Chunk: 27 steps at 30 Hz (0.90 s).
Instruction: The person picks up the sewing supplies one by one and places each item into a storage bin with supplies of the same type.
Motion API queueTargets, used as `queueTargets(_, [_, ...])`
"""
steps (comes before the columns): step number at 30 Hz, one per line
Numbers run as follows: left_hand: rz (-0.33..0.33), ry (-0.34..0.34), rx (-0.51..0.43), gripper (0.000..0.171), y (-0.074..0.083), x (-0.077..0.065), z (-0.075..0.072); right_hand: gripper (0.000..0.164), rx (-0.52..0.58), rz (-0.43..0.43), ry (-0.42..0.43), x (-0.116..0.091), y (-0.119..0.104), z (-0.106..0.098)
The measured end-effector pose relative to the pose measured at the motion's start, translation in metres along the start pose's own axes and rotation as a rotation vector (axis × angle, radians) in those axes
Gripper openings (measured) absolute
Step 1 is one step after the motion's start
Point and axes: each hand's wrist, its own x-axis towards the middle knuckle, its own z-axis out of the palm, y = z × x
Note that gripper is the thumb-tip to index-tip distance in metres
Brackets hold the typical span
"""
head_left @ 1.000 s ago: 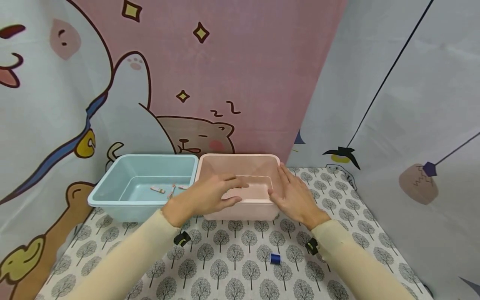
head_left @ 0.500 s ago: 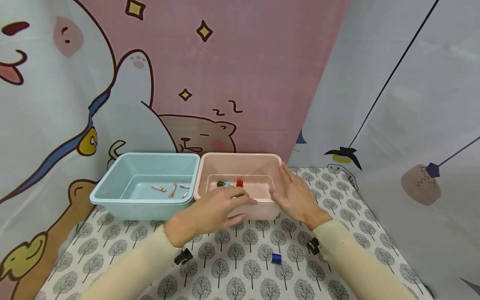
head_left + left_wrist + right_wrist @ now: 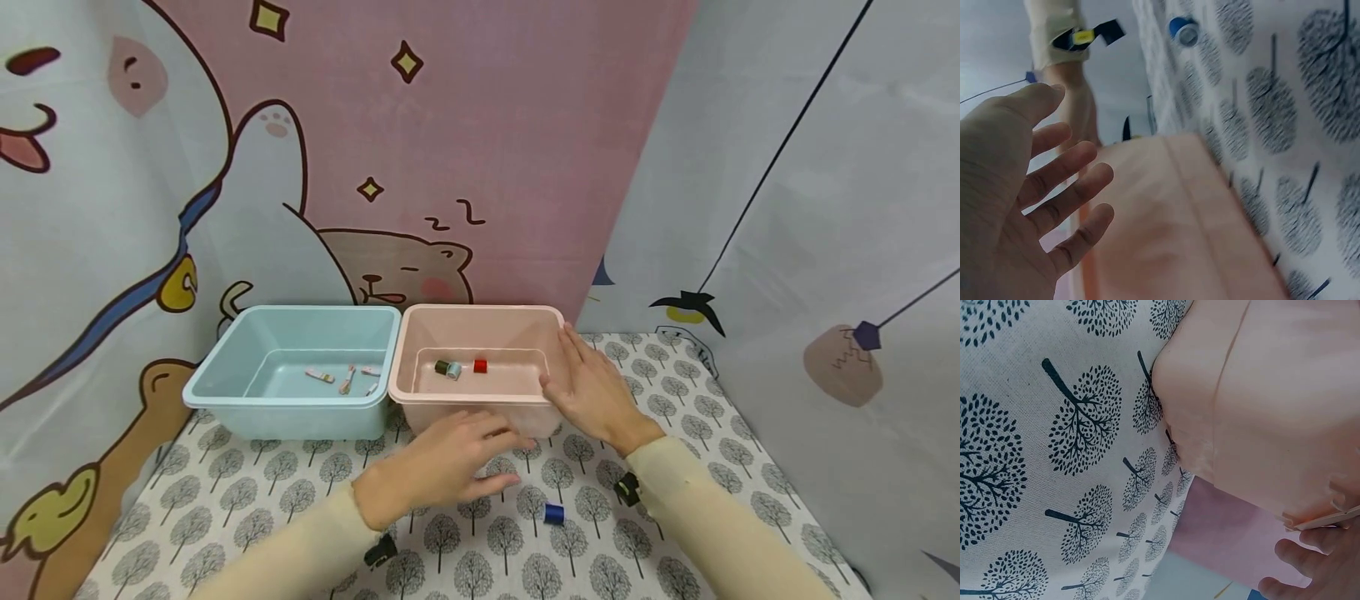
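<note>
My left hand point(image 3: 453, 458) hovers in front of the pink plastic tub point(image 3: 480, 329), fingers loosely extended and holding nothing; the left wrist view shows its spread fingers beside the tub's wall point(image 3: 1147, 219). Along the tub's right rim lies my right hand point(image 3: 596, 396), fingers straight against the side and thumb near the front corner. Inside the tub are a dark green spool point(image 3: 442, 367), a light blue spool point(image 3: 453, 371) and, apart from them, a red spool point(image 3: 480, 366). A blue thread spool point(image 3: 553, 514) lies on the cloth between my forearms.
Left of the pink tub, a light blue tub point(image 3: 285, 408) stands close beside it, holding several small pale clip-like pieces point(image 3: 320, 377). A tree-print cloth point(image 3: 300, 517) covers the table. Behind the tubs hangs a cartoon-print curtain point(image 3: 510, 167).
My left hand has moved from over the pink tub back toward me and down in front of it, uncovering the spools inside. My right hand stays at the tub's right rim.
</note>
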Motion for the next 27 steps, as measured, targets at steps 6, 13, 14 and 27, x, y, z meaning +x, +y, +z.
queueTargets(6, [-0.023,-0.094,-0.013,0.048,0.010,-0.001,0.020,0.096,0.004,0.006,-0.014,-0.001,-0.001,0.000])
queueTargets(13, [-0.004,-0.158,-0.027,0.050,0.018,0.002,0.041,0.095,0.008,0.000,-0.008,-0.002,-0.001,0.001])
queueTargets(14, [0.002,-0.161,-0.030,0.050,0.018,0.003,0.043,0.095,0.007,0.000,-0.008,-0.002,0.000,0.001])
queueTargets(27, [0.062,-0.220,-0.041,0.050,0.019,0.020,0.074,0.095,0.019,-0.001,-0.003,-0.001,0.002,0.000])
